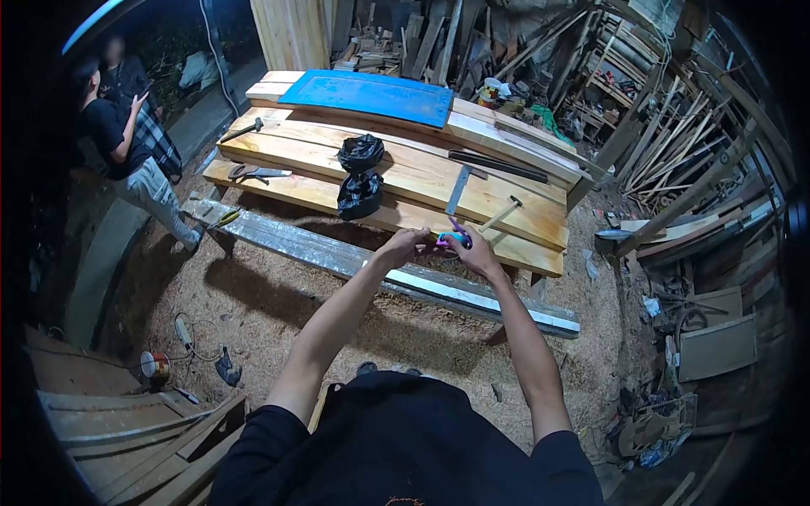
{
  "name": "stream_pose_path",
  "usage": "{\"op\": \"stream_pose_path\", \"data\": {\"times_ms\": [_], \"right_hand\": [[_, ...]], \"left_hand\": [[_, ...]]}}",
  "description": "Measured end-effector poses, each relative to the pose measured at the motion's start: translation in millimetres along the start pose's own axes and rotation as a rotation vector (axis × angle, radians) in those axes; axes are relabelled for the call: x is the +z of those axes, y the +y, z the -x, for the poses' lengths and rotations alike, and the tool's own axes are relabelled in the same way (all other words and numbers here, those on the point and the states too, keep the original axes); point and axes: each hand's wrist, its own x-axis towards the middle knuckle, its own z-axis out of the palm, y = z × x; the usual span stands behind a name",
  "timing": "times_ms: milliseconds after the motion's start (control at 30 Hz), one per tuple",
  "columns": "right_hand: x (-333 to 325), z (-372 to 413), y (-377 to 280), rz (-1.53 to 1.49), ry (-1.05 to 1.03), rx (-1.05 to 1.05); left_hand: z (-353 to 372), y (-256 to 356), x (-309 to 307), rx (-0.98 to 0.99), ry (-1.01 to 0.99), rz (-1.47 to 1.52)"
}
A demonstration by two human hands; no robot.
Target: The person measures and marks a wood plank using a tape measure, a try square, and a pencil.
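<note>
Purple-blue object [456, 239] in right hand [478, 255], grip wrapped around it; left hand [405, 248] just beside, grip unclear.

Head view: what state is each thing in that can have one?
Small purple-and-blue item: held; open or shut unclear
Right hand: closed on the small purple-and-blue item
Left hand: fingers curled; grip unclear
Black plastic bags: crumpled; contents hidden
Blue board: lying flat
Handsaw: lying down
Yellow-handled tool: lying down; open or shut unclear
Metal square: lying flat
</note>
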Motion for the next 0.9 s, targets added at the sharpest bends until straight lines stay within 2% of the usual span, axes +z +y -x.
{"op": "stream_pose_path", "data": {"times_ms": [133, 267, 333, 400, 467, 667, 733, 900], "right_hand": [[2, -2, 3, 0.020, -0.095, -0.055], [-2, -7, 5, 0.085, -0.180, -0.070], [-4, -8, 0, 0.060, -0.192, -0.094], [-6, -9, -5, 0.075, -0.239, -0.041], [-7, -11, -6, 0.095, -0.248, -0.040], [0, -8, -1, 0.085, -0.256, -0.095], [3, -7, -5, 0.133, -0.252, -0.059], [5, -8, -10, 0.141, -0.290, -0.006]], "left_hand": [[1, -6, -8, 0.033, -0.016, 0.039], [8, -3, -9, 0.027, 0.065, 0.090], [14, 0, -8, 0.045, 0.030, -0.008], [15, -1, -7, 0.029, 0.120, -0.086], [12, -1, -13, 0.007, 0.115, 0.025], [15, -9, -25, 0.068, 0.178, 0.057], [27, -2, -13, 0.193, 0.318, -0.045], [26, 3, -32, 0.299, 0.133, -0.331]]}}
